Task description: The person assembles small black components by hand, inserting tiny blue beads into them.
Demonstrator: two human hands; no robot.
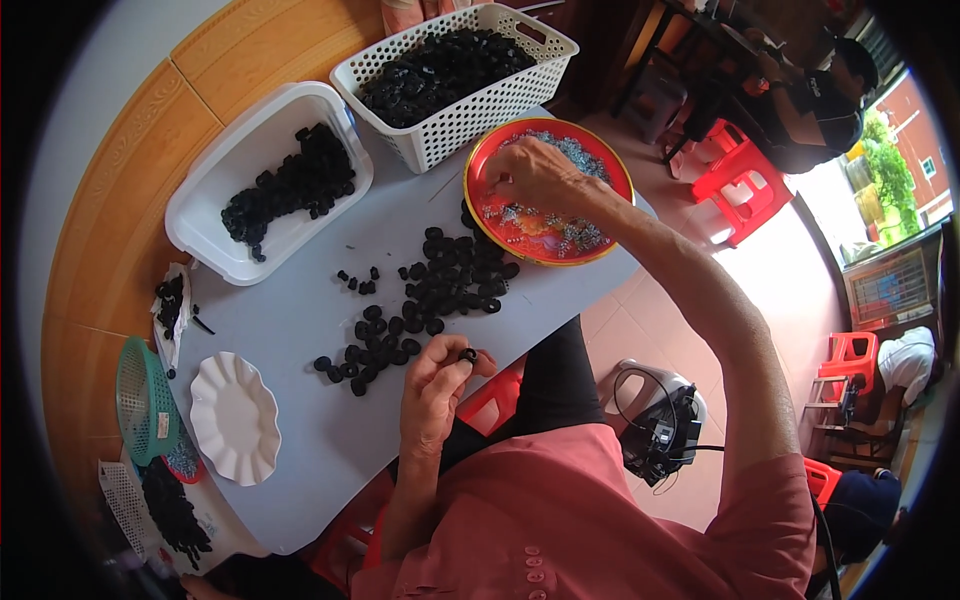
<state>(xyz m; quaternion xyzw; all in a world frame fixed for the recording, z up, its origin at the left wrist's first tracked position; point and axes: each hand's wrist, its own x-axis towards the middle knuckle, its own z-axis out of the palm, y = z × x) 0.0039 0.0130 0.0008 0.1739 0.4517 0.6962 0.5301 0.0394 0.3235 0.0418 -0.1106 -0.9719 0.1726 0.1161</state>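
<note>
A: Left hand (432,385) at 6 o'clock, pinched on one small black ring (467,355), just above the surface (300,330) edge.
B: Handling?
A: Looks light, stiff, probably rubbery; best gripped by the outer rim, thumb and forefinger.
B: Farther out?
A: Loose black ring pile (440,285) mid-surface. Right hand (535,175) at 1 o'clock, fingertips closing on small silvery parts (575,235) in red tray (480,215). Actual grip: cannot tell.

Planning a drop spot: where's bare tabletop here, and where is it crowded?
Free: the table near edge between white plate and left hand; also a strip between white tub and loose black parts. Crowded: the far end, where basket, red tray and right hand sit.
</note>
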